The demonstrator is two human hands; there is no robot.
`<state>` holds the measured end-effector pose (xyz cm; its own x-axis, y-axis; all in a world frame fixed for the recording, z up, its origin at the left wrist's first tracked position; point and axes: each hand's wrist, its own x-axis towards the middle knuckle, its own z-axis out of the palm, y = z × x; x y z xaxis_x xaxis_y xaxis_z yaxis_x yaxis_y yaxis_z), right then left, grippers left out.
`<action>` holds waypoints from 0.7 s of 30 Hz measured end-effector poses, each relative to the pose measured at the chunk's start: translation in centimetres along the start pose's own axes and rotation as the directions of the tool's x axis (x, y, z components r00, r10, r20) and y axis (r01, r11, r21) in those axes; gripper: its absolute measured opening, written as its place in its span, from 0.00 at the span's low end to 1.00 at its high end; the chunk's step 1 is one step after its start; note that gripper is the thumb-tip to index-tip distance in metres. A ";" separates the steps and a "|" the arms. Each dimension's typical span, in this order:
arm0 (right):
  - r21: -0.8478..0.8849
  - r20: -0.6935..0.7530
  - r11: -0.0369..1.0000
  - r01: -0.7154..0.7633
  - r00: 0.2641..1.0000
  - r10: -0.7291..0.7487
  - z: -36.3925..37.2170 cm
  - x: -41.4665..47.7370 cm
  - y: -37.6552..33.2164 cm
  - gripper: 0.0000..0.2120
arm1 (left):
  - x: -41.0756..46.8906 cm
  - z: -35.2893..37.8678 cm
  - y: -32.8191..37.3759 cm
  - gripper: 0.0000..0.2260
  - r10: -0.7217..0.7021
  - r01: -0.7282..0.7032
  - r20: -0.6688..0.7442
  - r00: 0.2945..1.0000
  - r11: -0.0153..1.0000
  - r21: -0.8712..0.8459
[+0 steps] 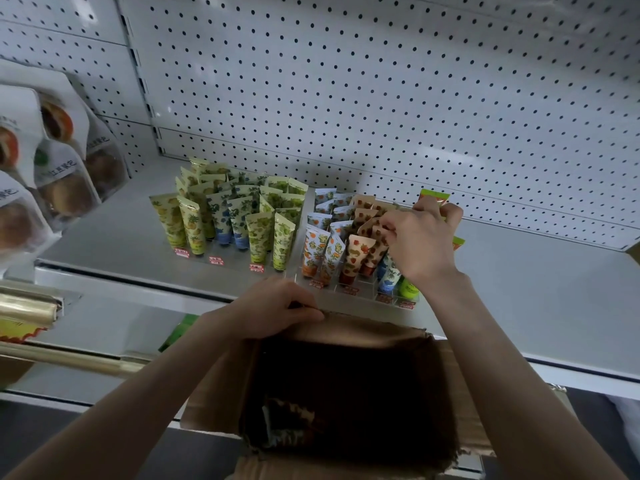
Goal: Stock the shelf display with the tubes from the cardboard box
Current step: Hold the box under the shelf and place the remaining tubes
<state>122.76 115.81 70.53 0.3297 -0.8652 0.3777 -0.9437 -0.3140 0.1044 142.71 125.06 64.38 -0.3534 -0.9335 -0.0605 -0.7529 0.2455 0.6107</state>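
Posture: left hand (273,306) grips cardboard box (367,329) rim | right hand (420,240) outstretched, pinching green tube (434,196)

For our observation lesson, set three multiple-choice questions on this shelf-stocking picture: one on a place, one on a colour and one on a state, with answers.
1. Where is the left hand?
A) gripping the far rim of the cardboard box
B) flat on the pegboard
C) on the snack packets

2. What colour are the price labels at the front of the displays?
A) blue
B) red
C) black

3. What state is the cardboard box in?
A) taped shut
B) flattened
C) open on top

Answers:
1 A: its fingers curl over the rim.
2 B: red tags sit below the tubes.
3 C: the dark inside of the box shows.
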 end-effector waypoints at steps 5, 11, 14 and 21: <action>0.322 -0.149 0.947 -0.020 0.986 0.071 -0.6 -1.5 0.2 0.08 | 0.0 0.0 0.5 0.10 0.011 -0.011 -0.003 1.000 1.000 -0.002; 0.874 0.085 0.476 -0.098 0.995 0.049 -3.8 -7.0 0.0 0.05 | 0.0 0.6 1.0 0.09 0.037 -0.038 -0.025 0.999 0.999 -0.032; 0.872 0.249 0.465 -0.153 0.957 -0.152 -3.1 -10.4 -0.7 0.04 | 0.1 1.0 1.5 0.10 0.059 -0.060 -0.021 0.998 0.998 -0.032; 0.713 0.484 0.699 -0.046 0.754 -0.444 0.5 -13.8 -2.9 0.07 | 0.2 2.3 3.5 0.10 0.106 -0.106 -0.016 0.994 0.994 -0.002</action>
<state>120.97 128.44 64.54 0.6813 -0.7021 -0.2073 -0.6551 -0.4583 -0.6007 138.73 126.36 64.72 -0.4228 -0.9060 0.0171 -0.7096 0.3428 0.6156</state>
